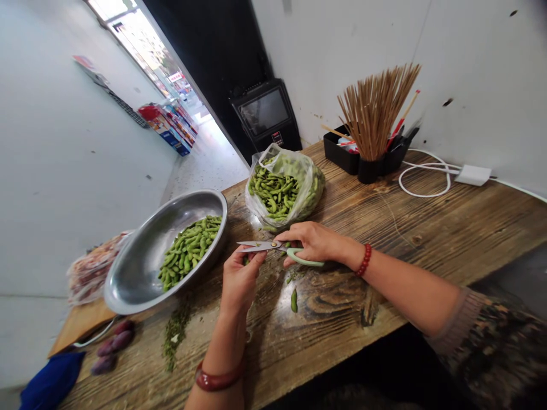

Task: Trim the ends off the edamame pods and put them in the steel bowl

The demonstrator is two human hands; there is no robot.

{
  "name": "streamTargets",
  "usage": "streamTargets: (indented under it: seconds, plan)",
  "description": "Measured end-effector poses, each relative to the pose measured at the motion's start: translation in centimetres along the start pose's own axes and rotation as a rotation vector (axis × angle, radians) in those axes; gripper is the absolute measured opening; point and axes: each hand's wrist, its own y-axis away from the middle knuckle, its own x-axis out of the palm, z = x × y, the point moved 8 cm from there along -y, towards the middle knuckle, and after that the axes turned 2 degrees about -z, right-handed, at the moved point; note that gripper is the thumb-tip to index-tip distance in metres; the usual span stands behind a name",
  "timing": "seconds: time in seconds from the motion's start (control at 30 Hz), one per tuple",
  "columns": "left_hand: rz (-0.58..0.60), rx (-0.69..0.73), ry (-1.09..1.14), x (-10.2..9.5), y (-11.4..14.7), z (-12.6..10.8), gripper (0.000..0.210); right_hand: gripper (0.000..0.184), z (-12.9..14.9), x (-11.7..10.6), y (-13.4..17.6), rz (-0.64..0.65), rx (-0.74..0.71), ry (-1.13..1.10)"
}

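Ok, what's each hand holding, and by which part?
Right hand: scissors, by the green handle. Left hand: apparently a pod, mostly hidden; held part unclear.

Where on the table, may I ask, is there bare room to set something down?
The widest bare patch of table lies between the white cable and the right forearm. A smaller one lies between the loose pod and the table's front edge. The left side is crowded with the bowl, trimmings and plums.

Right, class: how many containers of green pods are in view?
2: the bowl, at left, and the bag, to its right, beyond the scissors. No others show, though some could be hidden.
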Motion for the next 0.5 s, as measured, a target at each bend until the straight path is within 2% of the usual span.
streamTargets:
  seconds: [0.23, 0.4, 0.5]
  plan:
    - [-0.028, 0.015, -0.042, -0.3, 0.0, -0.2, 0.029, 0.046, -0.6, 0.1, 0.0, 0.010, 0.016, -0.077]
    - [0.025, -0.154, 0.228, 0.3, 0.1, 0.4, 0.028, 0.049, -1.8, -0.1, -0.1, -0.083, 0.101, -0.182]
    - [0.057, -0.212, 0.370, 0.7, 0.0, 0.4, 0.026, 0.056, -2.1, -0.3, -0.2, -0.121, 0.131, -0.160]
